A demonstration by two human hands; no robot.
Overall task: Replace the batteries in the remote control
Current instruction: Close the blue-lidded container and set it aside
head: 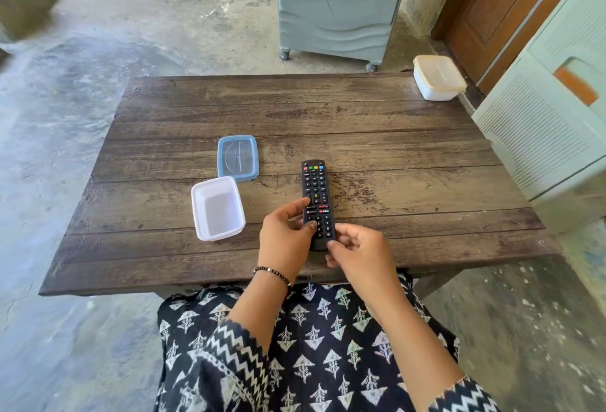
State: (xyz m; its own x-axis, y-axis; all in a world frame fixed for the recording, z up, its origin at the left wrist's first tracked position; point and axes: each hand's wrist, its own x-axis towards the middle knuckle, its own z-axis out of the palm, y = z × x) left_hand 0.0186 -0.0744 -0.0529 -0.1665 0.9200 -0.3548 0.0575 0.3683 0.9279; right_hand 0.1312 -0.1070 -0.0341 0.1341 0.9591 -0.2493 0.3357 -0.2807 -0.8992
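A black remote control (315,188) lies buttons up on the wooden table (377,136), its long axis pointing away from me. My left hand (287,237) grips its left side near the lower half, thumb and fingers curled onto it. My right hand (355,249) pinches its near end from the right. No batteries show in this view.
An open white plastic box (218,208) sits left of the remote, with its blue-rimmed clear lid (237,157) just behind it. A closed white box with a cream lid (437,77) stands at the far right corner. A grey cooler (337,4) and a pale cabinet (551,109) border the table.
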